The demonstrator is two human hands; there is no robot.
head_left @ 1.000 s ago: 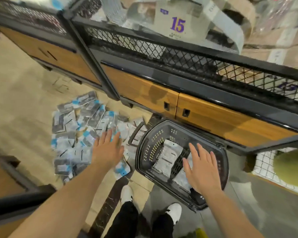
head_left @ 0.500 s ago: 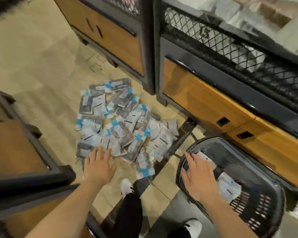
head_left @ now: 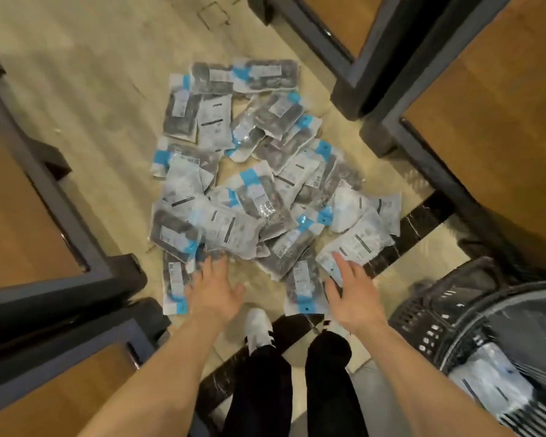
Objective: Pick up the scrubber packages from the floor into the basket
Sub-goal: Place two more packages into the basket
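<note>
Scrubber packages (head_left: 249,184) are lying heaped on the floor (head_left: 76,89), long axes pointing every way; clear pouches, dark pads, blue bands. Basket (head_left: 423,326) sitting at 4 o'clock. Left hand (head_left: 213,288), right hand (head_left: 352,294): grips spread, hovering at pile's 6 o'clock edge.

The basket (head_left: 423,323), right of the scrubber-package pile (head_left: 249,190), is smeared w/ motion blur & cut off by right + bottom edges; pkgs (head_left: 486,373) inside are just pale streaks. Pile's label print too small to read. Left hand (head_left: 213,288) fingers (head_left: 216,263) blur at pile's near edge; contact unclear.
</note>
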